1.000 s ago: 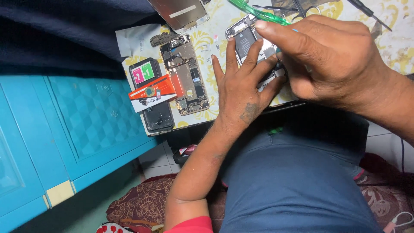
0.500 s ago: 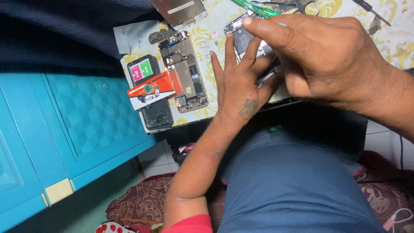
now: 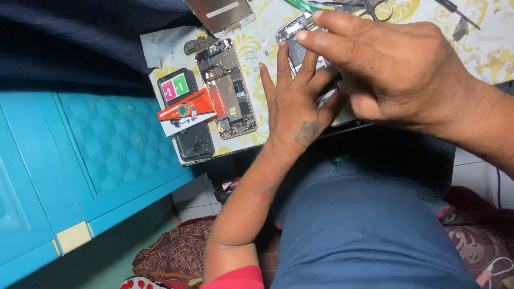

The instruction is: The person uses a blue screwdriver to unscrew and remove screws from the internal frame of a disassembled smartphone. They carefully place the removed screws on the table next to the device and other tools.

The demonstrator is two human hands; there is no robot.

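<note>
Left hand (image 3: 292,107) lies flat, fingers spread, pinning opened phone (image 3: 300,40) to bench (image 3: 492,48). Right hand (image 3: 391,69) over phone's near end, fingertips pinched narrow; can't tell what's in that grip. Gutted chassis (image 3: 227,88) just left of left hand, black phone (image 3: 184,115) with orange card (image 3: 184,111) beyond. Scissors (image 3: 375,8) behind right hand.

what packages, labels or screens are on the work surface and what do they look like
Small orange and white flat card package: lies slanted across the black rectangular phone, left of the open phone frame.
Pink and green square stickers: side by side on the black phone's upper end.
Silver phone screen panel: at the top edge, pale strip on it.
</note>
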